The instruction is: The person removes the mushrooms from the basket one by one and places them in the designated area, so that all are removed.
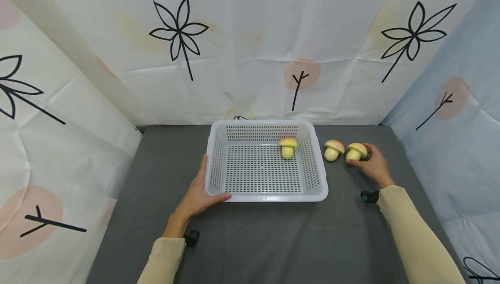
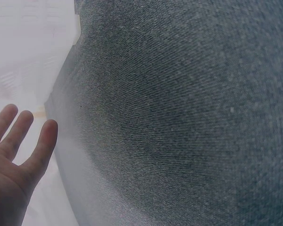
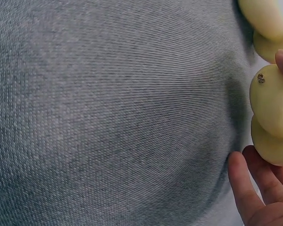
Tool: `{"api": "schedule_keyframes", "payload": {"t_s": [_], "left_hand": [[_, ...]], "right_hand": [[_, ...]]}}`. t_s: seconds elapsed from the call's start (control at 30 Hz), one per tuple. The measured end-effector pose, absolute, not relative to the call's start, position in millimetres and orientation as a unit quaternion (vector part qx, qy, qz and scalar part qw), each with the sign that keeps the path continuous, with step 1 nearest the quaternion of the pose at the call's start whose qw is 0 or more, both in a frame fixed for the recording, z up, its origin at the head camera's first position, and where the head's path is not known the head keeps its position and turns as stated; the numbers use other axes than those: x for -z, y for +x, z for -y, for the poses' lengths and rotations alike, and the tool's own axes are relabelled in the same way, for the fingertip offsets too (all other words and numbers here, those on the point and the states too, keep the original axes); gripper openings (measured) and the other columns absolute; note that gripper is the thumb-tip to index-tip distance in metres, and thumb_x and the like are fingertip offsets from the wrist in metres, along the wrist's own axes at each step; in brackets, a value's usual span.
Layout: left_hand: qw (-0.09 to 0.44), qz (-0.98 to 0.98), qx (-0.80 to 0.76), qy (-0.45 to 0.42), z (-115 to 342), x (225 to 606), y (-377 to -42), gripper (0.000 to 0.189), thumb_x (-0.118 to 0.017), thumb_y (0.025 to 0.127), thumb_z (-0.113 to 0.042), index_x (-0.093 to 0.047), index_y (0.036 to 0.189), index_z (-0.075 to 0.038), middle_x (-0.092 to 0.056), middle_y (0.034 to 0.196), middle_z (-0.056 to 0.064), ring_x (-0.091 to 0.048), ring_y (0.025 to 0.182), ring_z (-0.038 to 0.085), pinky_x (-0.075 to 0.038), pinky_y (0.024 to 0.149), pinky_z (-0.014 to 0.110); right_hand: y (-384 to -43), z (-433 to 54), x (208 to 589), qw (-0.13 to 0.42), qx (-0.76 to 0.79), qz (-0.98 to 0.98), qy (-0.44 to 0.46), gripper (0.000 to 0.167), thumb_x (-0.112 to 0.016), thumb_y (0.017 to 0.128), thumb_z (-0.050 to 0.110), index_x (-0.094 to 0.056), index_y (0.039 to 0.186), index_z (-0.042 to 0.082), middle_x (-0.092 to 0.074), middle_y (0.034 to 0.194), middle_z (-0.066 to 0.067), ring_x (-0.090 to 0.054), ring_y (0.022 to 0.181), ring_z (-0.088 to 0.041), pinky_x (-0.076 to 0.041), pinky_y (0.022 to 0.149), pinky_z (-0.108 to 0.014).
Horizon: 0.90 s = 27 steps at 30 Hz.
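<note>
A white perforated plastic basket [image 1: 265,197] stands in the middle of the table, and one toy mushroom [image 1: 287,148] with a yellow cap lies inside it toward the right. My left hand [image 1: 201,193] rests against its front left corner, thumb along the front rim and fingers, fairly straight, along the left side. To the basket's right, two more toy mushrooms are side by side. The nearer one to the basket, a brown-capped mushroom [image 1: 333,150], is untouched. My right hand [image 1: 373,164] pinches the outer mushroom [image 3: 272,106] between thumb and fingers.
A dark grey cloth [image 1: 250,245] covers the table. White fabric walls [image 1: 250,36] with printed leaves and twigs stand at the back and both sides. Dark wrist straps with cameras [image 1: 191,237] sit on both wrists.
</note>
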<state>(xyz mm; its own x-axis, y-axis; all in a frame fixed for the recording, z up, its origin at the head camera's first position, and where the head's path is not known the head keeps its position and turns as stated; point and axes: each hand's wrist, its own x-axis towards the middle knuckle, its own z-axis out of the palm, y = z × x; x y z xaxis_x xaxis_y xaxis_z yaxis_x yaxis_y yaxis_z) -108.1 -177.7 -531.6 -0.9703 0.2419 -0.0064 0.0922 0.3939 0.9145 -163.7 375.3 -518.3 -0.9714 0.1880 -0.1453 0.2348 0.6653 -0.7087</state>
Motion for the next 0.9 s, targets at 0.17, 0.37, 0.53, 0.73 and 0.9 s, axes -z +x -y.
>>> {"api": "schedule_keyframes", "payload": {"t_s": [0.17,0.37,0.53,0.73,0.9], "left_hand": [[0.079,-0.820,-0.556,0.110,171.4,501.5,-101.5,0.138,-0.095,0.072,-0.028,0.008,0.164,-0.026,-0.038,0.158,0.015,-0.060,0.121,0.042,-0.043,0.100,0.058],[0.079,-0.819,-0.557,0.114,168.8,489.0,-98.8,0.136,-0.095,0.072,-0.022,0.006,0.164,-0.016,-0.039,0.157,0.018,-0.058,0.123,0.045,-0.042,0.100,0.059],[0.081,-0.819,-0.557,0.110,168.7,488.4,-98.3,0.136,-0.095,0.072,-0.022,0.005,0.164,-0.017,-0.041,0.156,0.017,-0.058,0.122,0.045,-0.042,0.100,0.059],[0.085,-0.814,-0.562,0.118,169.1,487.7,-98.7,0.135,-0.094,0.074,-0.022,0.006,0.164,-0.017,-0.042,0.155,0.016,-0.061,0.118,0.045,-0.044,0.098,0.058],[0.087,-0.819,-0.556,0.109,168.9,486.7,-97.9,0.136,-0.094,0.073,-0.023,0.007,0.164,-0.020,-0.040,0.156,0.015,-0.060,0.119,0.044,-0.042,0.100,0.058]], "right_hand": [[-164.6,-374.3,520.0,0.032,0.388,-0.914,0.113,0.095,-0.079,0.090,0.034,-0.024,0.155,-0.008,-0.036,0.147,-0.037,-0.042,0.126,-0.053,-0.036,0.097,-0.063],[-166.4,-372.6,520.7,0.034,0.382,-0.916,0.115,0.094,-0.079,0.091,0.031,-0.023,0.156,-0.008,-0.035,0.147,-0.037,-0.042,0.126,-0.052,-0.036,0.098,-0.063],[-169.8,-372.4,519.9,0.037,0.377,-0.919,0.111,0.095,-0.079,0.091,0.032,-0.022,0.156,-0.008,-0.034,0.147,-0.037,-0.041,0.126,-0.053,-0.036,0.097,-0.063],[-173.4,-372.7,524.2,0.028,0.370,-0.922,0.109,0.095,-0.080,0.089,0.030,-0.024,0.155,-0.008,-0.036,0.146,-0.037,-0.042,0.124,-0.052,-0.036,0.097,-0.063],[-174.3,-372.7,526.7,0.020,0.371,-0.922,0.107,0.095,-0.081,0.088,0.028,-0.024,0.155,-0.009,-0.036,0.146,-0.037,-0.042,0.123,-0.051,-0.035,0.098,-0.062]]}}
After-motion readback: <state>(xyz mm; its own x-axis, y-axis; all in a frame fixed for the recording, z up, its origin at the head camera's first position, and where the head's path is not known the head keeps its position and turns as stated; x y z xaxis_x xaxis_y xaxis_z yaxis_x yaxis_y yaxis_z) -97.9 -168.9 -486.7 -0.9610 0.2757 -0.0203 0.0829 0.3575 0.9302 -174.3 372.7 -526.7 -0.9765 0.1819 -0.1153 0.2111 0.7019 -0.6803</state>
